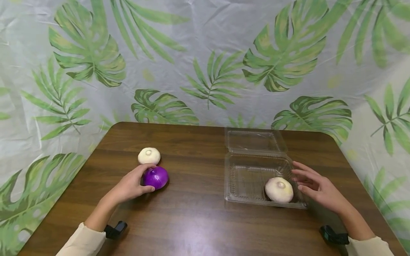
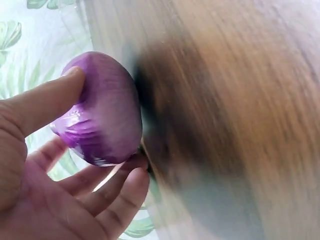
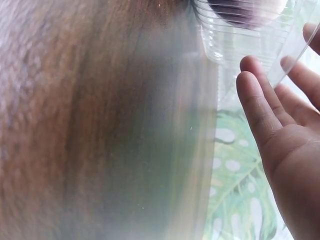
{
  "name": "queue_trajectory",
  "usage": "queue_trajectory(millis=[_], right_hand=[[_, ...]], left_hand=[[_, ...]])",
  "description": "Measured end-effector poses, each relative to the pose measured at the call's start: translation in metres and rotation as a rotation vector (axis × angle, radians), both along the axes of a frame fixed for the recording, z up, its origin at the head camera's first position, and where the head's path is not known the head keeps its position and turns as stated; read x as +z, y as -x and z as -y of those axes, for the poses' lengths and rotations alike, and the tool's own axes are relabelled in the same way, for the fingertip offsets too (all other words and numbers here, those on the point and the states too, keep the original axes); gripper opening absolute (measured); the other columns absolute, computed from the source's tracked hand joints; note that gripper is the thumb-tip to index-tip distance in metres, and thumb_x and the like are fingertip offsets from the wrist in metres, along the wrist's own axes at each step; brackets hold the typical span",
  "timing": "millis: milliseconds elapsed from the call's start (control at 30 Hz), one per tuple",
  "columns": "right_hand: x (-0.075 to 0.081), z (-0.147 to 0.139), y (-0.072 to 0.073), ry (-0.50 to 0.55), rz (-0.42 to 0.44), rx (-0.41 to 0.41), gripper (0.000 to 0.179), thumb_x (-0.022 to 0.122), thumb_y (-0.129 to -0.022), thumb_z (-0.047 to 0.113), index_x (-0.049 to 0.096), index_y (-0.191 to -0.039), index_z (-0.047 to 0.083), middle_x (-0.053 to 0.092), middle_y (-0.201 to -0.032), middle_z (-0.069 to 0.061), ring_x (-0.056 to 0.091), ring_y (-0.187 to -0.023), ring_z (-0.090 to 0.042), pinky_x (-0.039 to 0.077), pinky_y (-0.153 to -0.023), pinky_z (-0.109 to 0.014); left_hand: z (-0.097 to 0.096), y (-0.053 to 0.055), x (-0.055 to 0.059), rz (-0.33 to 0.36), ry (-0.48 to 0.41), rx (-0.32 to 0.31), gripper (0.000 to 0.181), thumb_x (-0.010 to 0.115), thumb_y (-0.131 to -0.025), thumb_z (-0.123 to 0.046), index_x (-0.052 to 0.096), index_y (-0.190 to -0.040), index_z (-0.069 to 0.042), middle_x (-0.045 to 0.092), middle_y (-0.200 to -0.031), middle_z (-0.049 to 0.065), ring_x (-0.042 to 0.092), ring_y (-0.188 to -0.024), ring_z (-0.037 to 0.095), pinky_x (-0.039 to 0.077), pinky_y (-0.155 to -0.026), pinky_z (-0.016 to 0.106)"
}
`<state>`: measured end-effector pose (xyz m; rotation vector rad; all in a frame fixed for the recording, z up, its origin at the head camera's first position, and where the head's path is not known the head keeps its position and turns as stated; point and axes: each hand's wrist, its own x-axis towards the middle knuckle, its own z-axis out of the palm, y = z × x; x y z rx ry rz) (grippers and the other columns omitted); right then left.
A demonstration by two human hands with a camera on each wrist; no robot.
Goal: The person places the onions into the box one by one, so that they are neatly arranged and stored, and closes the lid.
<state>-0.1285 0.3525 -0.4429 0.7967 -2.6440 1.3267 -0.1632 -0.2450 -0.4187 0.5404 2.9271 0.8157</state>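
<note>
My left hand grips a shiny purple onion, with the thumb on one side and fingers around the other. The left wrist view has the onion close over the wooden table. Just behind it lies a round white vegetable with a small knob on top. At the right stands a clear plastic clamshell box, its lid folded back. Inside, near the front right corner, sits a round whitish vegetable with a purple tinge. My right hand has loosely extended fingers right at the box's right wall.
All of this is on a brown wood-grain table. Behind and beside it hangs a pale curtain printed with green leaves. A dark strap device sits on each wrist.
</note>
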Motion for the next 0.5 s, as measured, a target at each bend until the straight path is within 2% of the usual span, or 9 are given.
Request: queue_trajectory(millis=[233, 500], right_hand=[[-0.0009, -0.0004, 0.0000, -0.009, 0.006, -0.001, 0.046, 0.059, -0.093, -0.008, 0.049, -0.138, -0.009, 0.030, -0.162, 0.011, 0.055, -0.117, 0.012, 0.049, -0.086, -0.006], [-0.0008, -0.0009, 0.0001, -0.006, -0.005, -0.002, 0.046, 0.058, -0.093, -0.009, 0.049, -0.138, -0.010, 0.030, -0.162, 0.011, 0.055, -0.116, 0.012, 0.049, -0.086, -0.006]], left_hand=[[-0.0002, -0.0009, -0.0010, 0.057, -0.012, -0.006, 0.072, 0.084, -0.077, -0.017, 0.047, -0.138, -0.006, 0.057, -0.136, 0.024, 0.055, -0.125, 0.044, 0.047, -0.100, 0.061], [0.0003, -0.0016, -0.0049, 0.057, -0.043, -0.010, 0.070, 0.083, -0.078, -0.015, 0.046, -0.137, -0.007, 0.056, -0.135, 0.025, 0.054, -0.127, 0.044, 0.045, -0.102, 0.061]])
